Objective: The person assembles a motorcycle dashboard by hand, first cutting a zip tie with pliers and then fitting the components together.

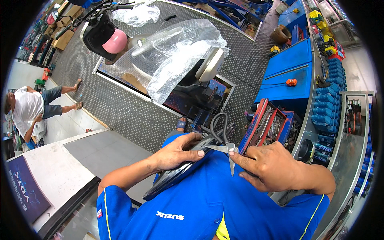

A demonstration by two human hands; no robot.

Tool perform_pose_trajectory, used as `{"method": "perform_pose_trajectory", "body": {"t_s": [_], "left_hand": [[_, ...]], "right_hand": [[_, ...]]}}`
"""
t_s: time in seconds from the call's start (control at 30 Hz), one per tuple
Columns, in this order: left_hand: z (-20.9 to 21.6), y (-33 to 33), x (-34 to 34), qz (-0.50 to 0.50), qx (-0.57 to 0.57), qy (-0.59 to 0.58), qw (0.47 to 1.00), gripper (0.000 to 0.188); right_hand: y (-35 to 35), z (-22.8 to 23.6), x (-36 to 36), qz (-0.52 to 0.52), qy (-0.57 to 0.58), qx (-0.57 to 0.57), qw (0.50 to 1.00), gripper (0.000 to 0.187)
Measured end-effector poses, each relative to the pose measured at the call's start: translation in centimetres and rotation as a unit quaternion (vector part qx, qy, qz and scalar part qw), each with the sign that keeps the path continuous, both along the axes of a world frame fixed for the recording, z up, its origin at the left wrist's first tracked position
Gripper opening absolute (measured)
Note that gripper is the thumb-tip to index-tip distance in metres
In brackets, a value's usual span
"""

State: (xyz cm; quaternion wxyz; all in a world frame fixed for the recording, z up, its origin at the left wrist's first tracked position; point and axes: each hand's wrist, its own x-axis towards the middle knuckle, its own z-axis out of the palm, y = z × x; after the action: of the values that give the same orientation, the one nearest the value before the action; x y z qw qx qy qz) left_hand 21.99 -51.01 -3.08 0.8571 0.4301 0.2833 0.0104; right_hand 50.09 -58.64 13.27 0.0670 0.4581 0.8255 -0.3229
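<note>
My left hand (pixel 176 156) grips a long, dark, glossy part (pixel 168 182) with a tapered end, held slantwise against the front of my blue shirt. Its thumb lies along the upper face; the other fingers are partly hidden. My right hand (pixel 270 168) pinches a pair of scissors (pixel 231 149) near the pivot, with the index finger along the metal. Their blades are spread: one points left at the dark part, the other downward. The dark looped handles stick up, away from my body. Whether the blade tip touches the part, I cannot tell.
A scooter draped in bubble wrap (pixel 176 56) stands ahead on a checker-plate floor (pixel 116 90). To the right are a red toolbox (pixel 256 124) of wrenches and a blue cabinet (pixel 288 76). A white counter (pixel 60 176) is at left; another person (pixel 30 104) sits beyond.
</note>
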Motion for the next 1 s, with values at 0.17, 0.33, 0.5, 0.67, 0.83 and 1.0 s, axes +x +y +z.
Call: {"method": "perform_pose_trajectory", "body": {"t_s": [0.17, 0.33, 0.5, 0.67, 0.83, 1.0], "left_hand": [[-0.2, -0.1, 0.0, -0.008, 0.014, -0.007, 1.000, 0.083], [-0.6, -0.3, -0.2, -0.006, 0.002, -0.018, 1.000, 0.079], [0.0, -0.3, -0.2, -0.005, 0.007, -0.017, 1.000, 0.070], [-0.2, -0.7, -0.4, -0.017, 0.041, -0.005, 0.999, 0.061], [-0.3, -1.2, -0.5, -0.011, 0.058, -0.007, 0.998, 0.057], [-0.6, -1.3, -0.8, -0.016, 0.082, -0.001, 0.996, 0.054]], "right_hand": [[0.1, 0.0, -0.4, 0.002, 0.006, 0.002, 1.000, 0.048], [0.0, 0.1, -1.0, 0.006, -0.005, 0.002, 1.000, 0.046], [-0.4, -0.2, -1.8, 0.010, -0.023, 0.002, 1.000, 0.046], [-0.2, 0.2, -2.8, 0.047, -0.057, -0.026, 0.997, 0.049], [-0.6, 0.2, -3.3, 0.061, -0.053, -0.020, 0.997, 0.049], [-0.8, -0.2, -3.6, 0.062, -0.052, -0.009, 0.997, 0.049]]}}
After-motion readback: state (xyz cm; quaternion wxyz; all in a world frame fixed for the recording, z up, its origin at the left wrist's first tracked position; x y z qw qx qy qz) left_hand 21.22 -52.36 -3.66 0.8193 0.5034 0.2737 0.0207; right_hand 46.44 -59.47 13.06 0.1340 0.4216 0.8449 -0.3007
